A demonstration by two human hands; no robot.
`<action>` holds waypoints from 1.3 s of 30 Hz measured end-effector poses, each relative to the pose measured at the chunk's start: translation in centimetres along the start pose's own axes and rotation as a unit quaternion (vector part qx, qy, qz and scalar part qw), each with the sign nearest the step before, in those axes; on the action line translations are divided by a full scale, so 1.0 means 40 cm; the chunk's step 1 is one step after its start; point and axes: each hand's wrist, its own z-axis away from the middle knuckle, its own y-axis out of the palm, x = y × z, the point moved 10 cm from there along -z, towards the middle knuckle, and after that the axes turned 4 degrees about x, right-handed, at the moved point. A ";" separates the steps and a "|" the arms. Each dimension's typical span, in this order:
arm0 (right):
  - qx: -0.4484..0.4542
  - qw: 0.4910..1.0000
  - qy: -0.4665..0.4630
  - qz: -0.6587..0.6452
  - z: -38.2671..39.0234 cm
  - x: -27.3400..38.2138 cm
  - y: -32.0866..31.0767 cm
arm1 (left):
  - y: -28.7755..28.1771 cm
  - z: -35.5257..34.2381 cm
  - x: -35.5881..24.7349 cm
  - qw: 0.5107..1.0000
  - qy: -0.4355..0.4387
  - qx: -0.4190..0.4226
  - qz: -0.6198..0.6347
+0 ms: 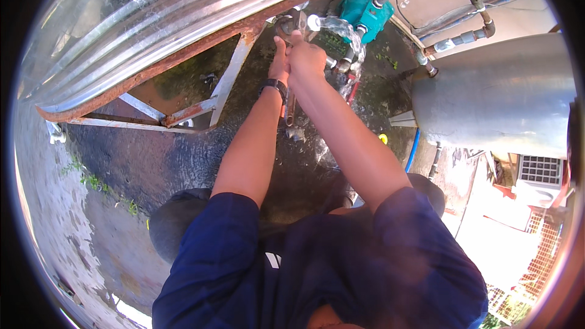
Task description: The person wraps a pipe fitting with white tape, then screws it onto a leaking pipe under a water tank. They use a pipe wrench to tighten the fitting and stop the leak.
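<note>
Both my hands are closed together around the handle of a large wrench [290,109], whose metal jaw end shows beyond my fingers, at the pipework under a ribbed metal tank. My left hand [280,66], with a dark band on its wrist, is on the left side of the handle. Against it presses my right hand [306,59]. Just right of the wrench jaw, water [336,25] gushes from the white pipe end [314,22] and falls to the wet ground. A metal fitting [297,134] lies below the handle's end. How the jaws sit is unclear.
The ribbed metal tank [183,30] stands on a rusty frame [228,79] at upper left. A teal pump [365,9] with pipes sits beyond my hands. At right are a steel cylinder tank [493,97] and a blue hose [413,150]. A red-handled tool [353,90] lies on the ground.
</note>
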 end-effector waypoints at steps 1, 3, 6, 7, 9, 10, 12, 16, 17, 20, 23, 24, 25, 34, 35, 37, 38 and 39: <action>0.002 0.999 0.020 -0.033 0.012 0.006 0.011 | 0.007 -0.011 -0.008 0.999 0.024 0.024 0.004; 0.003 0.992 0.066 -0.109 0.036 0.016 0.036 | 0.001 -0.015 -0.003 1.000 0.024 0.016 0.003; -0.004 0.984 0.110 -0.141 0.058 0.039 0.066 | -0.018 0.014 -0.001 0.999 0.018 -0.032 -0.010; -0.008 0.979 0.116 -0.165 0.062 0.044 0.079 | -0.023 0.029 -0.003 0.999 0.018 -0.042 -0.016; -0.031 0.966 0.131 -0.220 0.058 0.051 0.095 | -0.021 0.050 -0.010 0.998 0.018 -0.051 -0.027; -0.064 0.973 0.152 -0.159 0.056 0.049 0.085 | -0.016 0.056 -0.012 0.998 0.014 -0.051 -0.032; -0.044 0.974 0.147 -0.167 0.046 0.045 0.092 | -0.010 0.065 -0.013 0.998 0.009 -0.048 -0.030; 0.031 0.986 0.113 -0.122 0.029 0.023 0.095 | -0.011 0.076 -0.022 0.998 0.004 -0.044 -0.033; 0.015 0.989 0.112 -0.093 0.021 0.012 0.082 | -0.012 0.077 -0.023 0.998 0.002 -0.043 -0.034; 0.010 0.998 0.062 -0.006 -0.014 -0.005 0.060 | -0.009 0.072 -0.020 0.999 -0.003 -0.039 -0.036; 0.018 0.991 -0.074 0.113 -0.043 0.015 0.029 | -0.003 0.067 -0.013 0.999 -0.011 -0.033 -0.038; -0.001 0.976 -0.129 0.177 -0.039 0.027 0.007 | 0.003 0.063 -0.013 0.999 -0.014 -0.029 -0.038; -0.019 0.954 -0.190 0.230 -0.032 0.046 -0.012 | 0.005 0.065 -0.015 0.999 -0.016 -0.027 -0.038; 0.316 0.917 -0.218 0.107 -0.094 0.019 -0.054 | 0.039 0.122 -0.032 0.993 -0.079 -0.018 -0.082; 0.319 0.901 -0.258 0.141 -0.100 0.034 -0.063 | 0.039 0.126 -0.034 0.993 -0.078 -0.024 -0.088; 0.332 0.876 -0.302 0.176 -0.116 0.054 -0.077 | 0.042 0.128 -0.039 0.993 -0.079 -0.021 -0.086; 0.339 0.872 -0.288 0.204 -0.131 0.049 -0.085 | 0.041 0.129 -0.036 0.993 -0.081 -0.023 -0.087; 0.346 0.867 -0.272 0.233 -0.145 0.045 -0.092 | 0.039 0.128 -0.035 0.992 -0.083 -0.028 -0.089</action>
